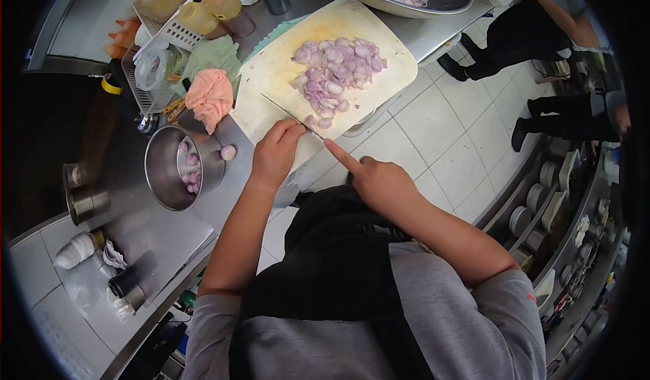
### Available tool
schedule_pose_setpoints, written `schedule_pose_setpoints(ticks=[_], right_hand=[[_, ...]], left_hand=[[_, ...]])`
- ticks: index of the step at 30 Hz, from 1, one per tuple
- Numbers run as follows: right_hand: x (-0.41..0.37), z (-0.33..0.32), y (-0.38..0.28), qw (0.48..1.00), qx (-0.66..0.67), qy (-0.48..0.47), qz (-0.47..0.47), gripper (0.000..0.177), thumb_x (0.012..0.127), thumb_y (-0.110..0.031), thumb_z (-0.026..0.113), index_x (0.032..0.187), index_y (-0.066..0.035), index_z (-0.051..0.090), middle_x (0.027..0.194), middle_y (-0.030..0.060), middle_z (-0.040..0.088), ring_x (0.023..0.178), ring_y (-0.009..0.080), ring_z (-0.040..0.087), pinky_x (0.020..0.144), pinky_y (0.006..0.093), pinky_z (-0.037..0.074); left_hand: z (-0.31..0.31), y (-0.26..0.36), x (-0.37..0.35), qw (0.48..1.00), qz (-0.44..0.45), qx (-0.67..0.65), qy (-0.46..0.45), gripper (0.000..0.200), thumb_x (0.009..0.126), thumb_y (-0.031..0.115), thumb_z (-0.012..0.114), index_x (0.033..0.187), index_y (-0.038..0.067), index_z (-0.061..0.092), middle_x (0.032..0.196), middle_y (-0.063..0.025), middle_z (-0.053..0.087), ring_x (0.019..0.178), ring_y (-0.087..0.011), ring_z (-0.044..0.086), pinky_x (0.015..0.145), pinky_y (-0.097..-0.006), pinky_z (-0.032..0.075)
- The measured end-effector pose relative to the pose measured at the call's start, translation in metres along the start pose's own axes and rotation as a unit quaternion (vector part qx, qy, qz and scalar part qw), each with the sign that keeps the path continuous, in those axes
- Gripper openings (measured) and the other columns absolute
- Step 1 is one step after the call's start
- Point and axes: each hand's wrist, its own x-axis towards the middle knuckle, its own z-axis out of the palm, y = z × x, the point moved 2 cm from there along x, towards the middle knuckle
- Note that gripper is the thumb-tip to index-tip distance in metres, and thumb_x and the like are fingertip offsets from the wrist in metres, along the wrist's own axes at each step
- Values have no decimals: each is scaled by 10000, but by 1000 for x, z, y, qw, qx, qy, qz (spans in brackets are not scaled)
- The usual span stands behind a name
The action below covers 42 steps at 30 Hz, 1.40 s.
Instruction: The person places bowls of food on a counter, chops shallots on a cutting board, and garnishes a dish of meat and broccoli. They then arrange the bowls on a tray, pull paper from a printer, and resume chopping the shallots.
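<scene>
In the head view, my right hand (382, 182) is closed around the handle end of a knife, its index finger stretched along the back of the blade. The thin knife blade (276, 104) points up and left across the white cutting board (264, 122), near its front edge. My left hand (276, 151) rests beside the blade with its fingers bent together. Whatever is under those fingers is hidden. Beyond the blade lies a heap of sliced shallots (338, 72), with a few loose slices near the knife.
On the steel counter at left stand a metal pot (156, 170) with several shallots and a single shallot (228, 152). A pink cloth (210, 95), sauce bottles (221, 2) and baskets lie behind. A large bowl (433, 7) holds sliced shallots. Two people stand at right.
</scene>
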Motion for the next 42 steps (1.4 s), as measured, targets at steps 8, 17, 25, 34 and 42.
schedule_pose_setpoints(ticks=[8, 17, 25, 34, 42], right_hand=[[1, 5, 2, 999, 4, 37, -17, 864, 831, -46, 564, 1574, -270, 183, 740, 123, 621, 539, 289, 629, 507, 406, 542], [17, 13, 2, 999, 30, 5, -10, 884, 832, -45, 557, 1580, -282, 151, 748, 133, 635, 573, 299, 648, 526, 414, 552], [33, -10, 24, 997, 17, 74, 2, 840, 867, -85, 554, 1576, -294, 155, 827, 161, 654, 624, 310, 667, 546, 427, 555], [56, -78, 73, 974, -160, 154, -38, 705, 878, -191, 630, 1510, -302, 338, 924, 114, 586, 703, 297, 659, 610, 424, 555], [168, -107, 99, 973, -181, 126, -73, 684, 899, -302, 622, 1519, -293, 331, 1207, 106, 579, 1141, 311, 563, 922, 592, 443]], left_hand=[[-1, 0, 0, 1000, 6, -2, 10, 204, 793, -23, 663, 965, 86, 678, 975, -46, 642, 839, -238, 667, 695, -336, 558], [0, -3, -2, 1000, 12, 10, 12, 192, 794, -14, 665, 962, 79, 677, 971, -53, 647, 841, -246, 668, 700, -338, 561], [-8, 9, 8, 995, 39, 90, 1, 260, 794, 14, 635, 1028, 108, 699, 1023, -48, 660, 929, -235, 654, 769, -356, 524], [-66, 11, -44, 980, -103, 155, 66, 364, 777, -5, 617, 1112, 118, 691, 1161, -112, 603, 1047, -327, 585, 891, -422, 489], [-78, 43, -112, 971, -106, 194, 90, 256, 776, 98, 703, 1029, 141, 706, 1108, -109, 615, 989, -317, 596, 853, -419, 490]])
